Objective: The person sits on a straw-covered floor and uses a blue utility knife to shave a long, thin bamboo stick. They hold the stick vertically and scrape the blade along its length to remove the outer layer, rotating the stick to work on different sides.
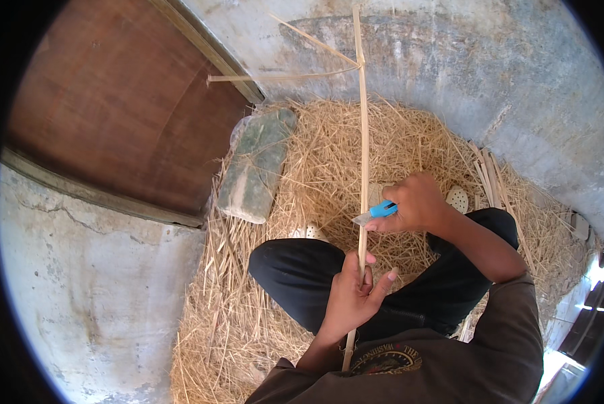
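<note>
A long pale bamboo strip [364, 148] runs upright from my lap toward the far wall. My left hand [354, 296] is wrapped round its lower part, thumb raised to the right. In my right hand [413, 204] is a blue-handled utility knife [383, 209]. Its short blade lies against the strip, a little above my left hand. Near the strip's far end, two thin slivers [319, 42] branch off to the left. The near end rests against my dark shirt.
Straw-like shavings [329, 148] cover the floor around my crossed legs. A greenish stone block [258, 165] lies left of the strip. Several loose bamboo strips [490, 178] lie at the right. A stained wall [490, 60] rises behind, and a brown wooden panel [120, 101] stands at the left.
</note>
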A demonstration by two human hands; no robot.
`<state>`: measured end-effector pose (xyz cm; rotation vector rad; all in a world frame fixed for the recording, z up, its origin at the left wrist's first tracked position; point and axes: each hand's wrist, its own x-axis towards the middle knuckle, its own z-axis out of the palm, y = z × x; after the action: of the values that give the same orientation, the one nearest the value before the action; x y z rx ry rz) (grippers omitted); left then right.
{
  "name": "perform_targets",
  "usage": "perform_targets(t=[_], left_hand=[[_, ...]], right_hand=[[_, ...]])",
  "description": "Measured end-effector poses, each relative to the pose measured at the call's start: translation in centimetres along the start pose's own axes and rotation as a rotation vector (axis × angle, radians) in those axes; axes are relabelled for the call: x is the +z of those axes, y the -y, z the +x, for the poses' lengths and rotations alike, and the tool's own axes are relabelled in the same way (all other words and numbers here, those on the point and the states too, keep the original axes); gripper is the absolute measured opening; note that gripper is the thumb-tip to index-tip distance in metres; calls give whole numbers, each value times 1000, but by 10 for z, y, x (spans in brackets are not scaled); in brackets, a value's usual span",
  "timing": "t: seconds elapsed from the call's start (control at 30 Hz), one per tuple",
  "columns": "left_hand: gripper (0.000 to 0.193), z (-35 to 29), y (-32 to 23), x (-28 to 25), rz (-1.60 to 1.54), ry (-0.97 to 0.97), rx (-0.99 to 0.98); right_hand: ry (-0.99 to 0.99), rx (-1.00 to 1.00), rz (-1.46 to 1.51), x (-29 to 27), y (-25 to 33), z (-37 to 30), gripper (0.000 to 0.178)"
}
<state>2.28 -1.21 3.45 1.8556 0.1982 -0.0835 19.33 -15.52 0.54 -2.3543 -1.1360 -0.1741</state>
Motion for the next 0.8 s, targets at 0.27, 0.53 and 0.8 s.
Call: perform_targets(t=[0.27, 0.53, 0.8], left_hand=[[33, -8, 3, -2, -49, -9, 42], [40, -12, 12, -5, -85, -19, 29], [41, -17, 10, -5, -91, -11, 26]], right_hand=[[-10, -112, 6, 10, 9, -6, 71], [-171, -181, -70, 11, -5, 15, 70], [-142, -91, -134, 6, -21, 32, 74]])
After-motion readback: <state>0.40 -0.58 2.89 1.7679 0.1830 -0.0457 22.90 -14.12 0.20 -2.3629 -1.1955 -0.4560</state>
